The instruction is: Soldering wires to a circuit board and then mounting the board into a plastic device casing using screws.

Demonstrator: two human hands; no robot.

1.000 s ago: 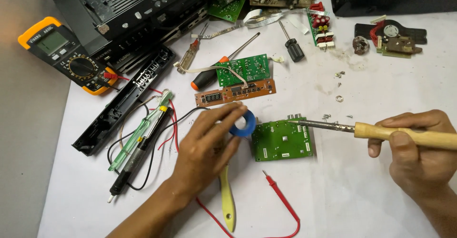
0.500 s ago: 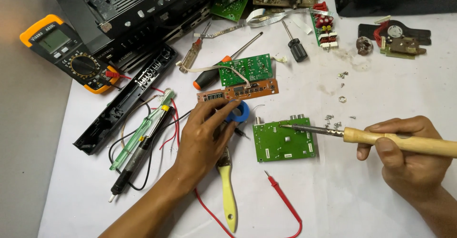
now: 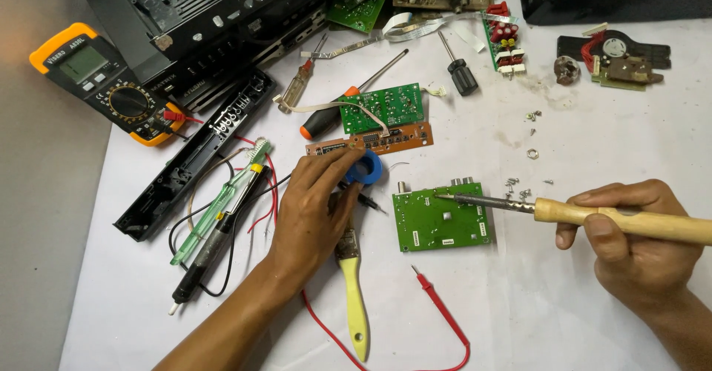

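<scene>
Head view shows the right hand with its grip wrapped around the wooden handle of a soldering iron, whose metal tip rests on the green circuit board lying flat on the white worktop; the left hand has its grip pinching a small blue spool just beside the board's upper left corner. The iron looks light and stiff and is best taken by the wood, well back from the metal shaft. The board looks thin, rigid and fragile, safest taken by its edges.
</scene>
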